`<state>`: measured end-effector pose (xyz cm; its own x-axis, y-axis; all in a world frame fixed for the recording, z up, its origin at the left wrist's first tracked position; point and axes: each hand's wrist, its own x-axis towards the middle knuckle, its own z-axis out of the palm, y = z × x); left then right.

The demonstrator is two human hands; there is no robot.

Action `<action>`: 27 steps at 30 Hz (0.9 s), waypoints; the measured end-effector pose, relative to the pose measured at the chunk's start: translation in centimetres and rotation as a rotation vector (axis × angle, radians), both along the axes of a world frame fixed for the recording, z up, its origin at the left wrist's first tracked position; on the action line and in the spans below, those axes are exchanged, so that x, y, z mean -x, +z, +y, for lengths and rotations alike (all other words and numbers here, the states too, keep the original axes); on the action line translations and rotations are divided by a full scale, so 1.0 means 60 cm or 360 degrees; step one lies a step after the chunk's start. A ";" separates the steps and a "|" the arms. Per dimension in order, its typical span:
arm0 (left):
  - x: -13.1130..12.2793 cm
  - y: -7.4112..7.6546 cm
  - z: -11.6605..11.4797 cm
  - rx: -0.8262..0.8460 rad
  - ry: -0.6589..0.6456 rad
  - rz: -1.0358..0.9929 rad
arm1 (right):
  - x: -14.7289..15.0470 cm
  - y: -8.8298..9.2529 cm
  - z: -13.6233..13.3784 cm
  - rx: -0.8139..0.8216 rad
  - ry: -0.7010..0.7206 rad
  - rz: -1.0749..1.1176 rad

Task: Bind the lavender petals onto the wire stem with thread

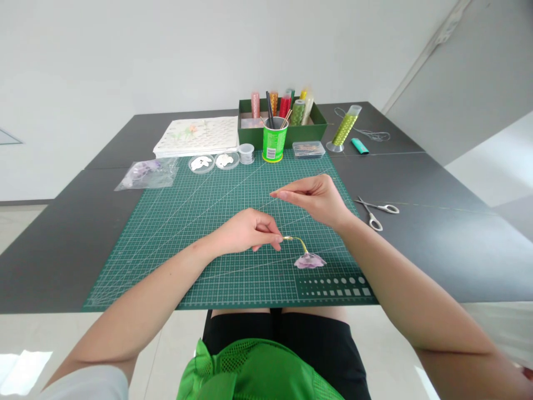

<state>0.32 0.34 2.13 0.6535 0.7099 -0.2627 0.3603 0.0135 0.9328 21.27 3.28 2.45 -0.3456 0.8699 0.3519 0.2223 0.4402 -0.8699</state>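
Wire-stemmed flower (pixel 310 261) pinched in left hand (pixel 250 230); right hand (pixel 316 197) pinched closed above mat; green cup (pixel 274 143) of sticks

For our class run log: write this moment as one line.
left hand: pinches wire stem | purple flower: at stem's end | right hand: raised, pinched shut | scissors: right of cutting mat

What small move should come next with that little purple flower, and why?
Probably lower the right hand to the gold stem: the left hand pinches the stem's end, the purple flower lies on the green mat, and the right hand hovers above, fingers pinched, touching neither.
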 end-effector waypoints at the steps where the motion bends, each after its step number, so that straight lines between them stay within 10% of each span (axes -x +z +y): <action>1: 0.000 0.002 -0.001 -0.0004 -0.0008 -0.0012 | 0.001 -0.003 0.002 0.0004 -0.0025 -0.0036; 27: 0.021 0.030 0.013 -0.0283 0.0754 -0.0380 | -0.011 -0.043 0.044 0.0055 -0.0134 -0.0238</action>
<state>-0.93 1.12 3.94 0.2791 0.9603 0.0041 0.1314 -0.0424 0.9904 21.92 5.91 -0.15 -0.3173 0.9087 0.2714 0.3853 0.3850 -0.8387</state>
